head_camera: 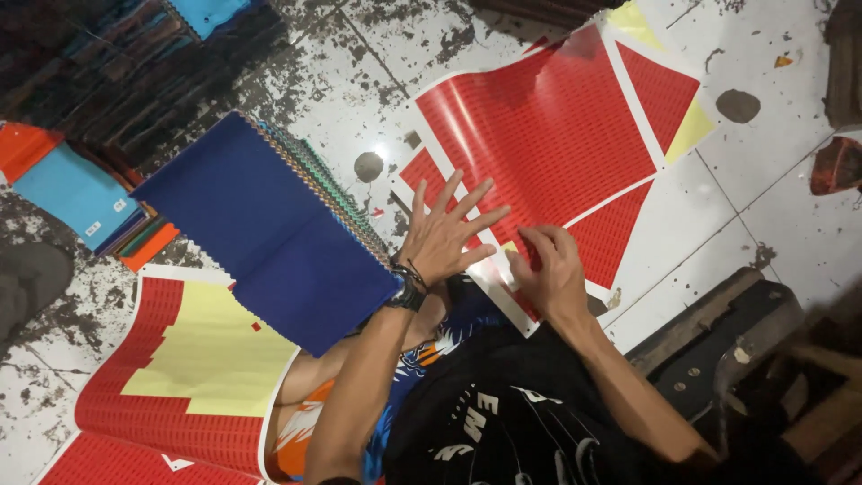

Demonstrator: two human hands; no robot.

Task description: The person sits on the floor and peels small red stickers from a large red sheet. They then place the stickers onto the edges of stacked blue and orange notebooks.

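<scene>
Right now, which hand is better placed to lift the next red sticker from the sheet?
Probably the right hand: its fingertips curl on the near edge of the red sticker sheet. The left hand lies flat on the sheet, fingers spread.

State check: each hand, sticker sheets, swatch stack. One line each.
Left hand: open, fingers spread, flat on the red sticker sheet.
Right hand: fingers curled, pinching at the sheet's near edge.
Red sticker sheet: flat on the floor, yellow backing bare at some spots.
Second sticker sheet: large yellow patch bare, red around it.
Blue swatch stack: closed, tilted, resting on the person's lap.
</scene>
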